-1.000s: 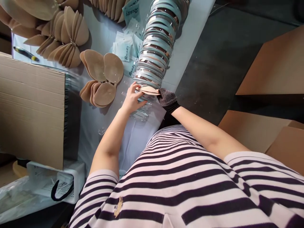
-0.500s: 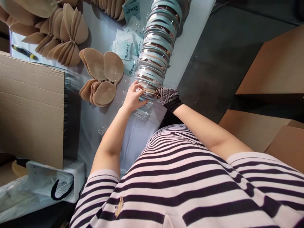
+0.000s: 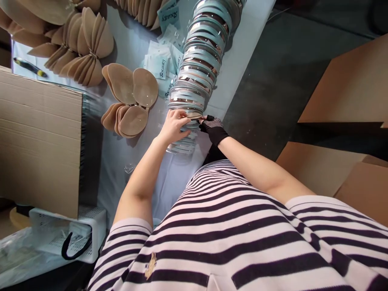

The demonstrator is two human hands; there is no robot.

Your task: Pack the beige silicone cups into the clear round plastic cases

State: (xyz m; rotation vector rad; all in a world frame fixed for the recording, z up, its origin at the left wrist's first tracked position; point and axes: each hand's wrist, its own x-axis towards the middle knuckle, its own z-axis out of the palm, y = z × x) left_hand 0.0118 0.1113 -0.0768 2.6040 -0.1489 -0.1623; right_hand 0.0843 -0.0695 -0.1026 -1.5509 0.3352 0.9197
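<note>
A long row of clear round plastic cases (image 3: pixel 198 64) with pale blue cards inside runs up the white table (image 3: pixel 239 56). My left hand (image 3: pixel 174 127), bare, presses on the nearest case (image 3: pixel 184 139) at the row's front end. My right hand (image 3: pixel 214 128) wears a black dotted glove and pinches the right edge of a beige pad (image 3: pixel 194 116) that lies across that case. The fingers of both hands meet over this pad.
Piles of beige pads (image 3: pixel 129 99) lie left of the row, with more fanned stacks (image 3: pixel 80 44) behind. Pale blue printed cards (image 3: pixel 160 64) are scattered nearby. A cardboard sheet (image 3: pixel 39 137) stands at left over a white basket (image 3: pixel 69 232). Cardboard boxes (image 3: pixel 348 89) sit on the dark floor at right.
My right hand has drawn in closer to my left over the nearest case. The beige pad now sits lower and flatter between the fingers.
</note>
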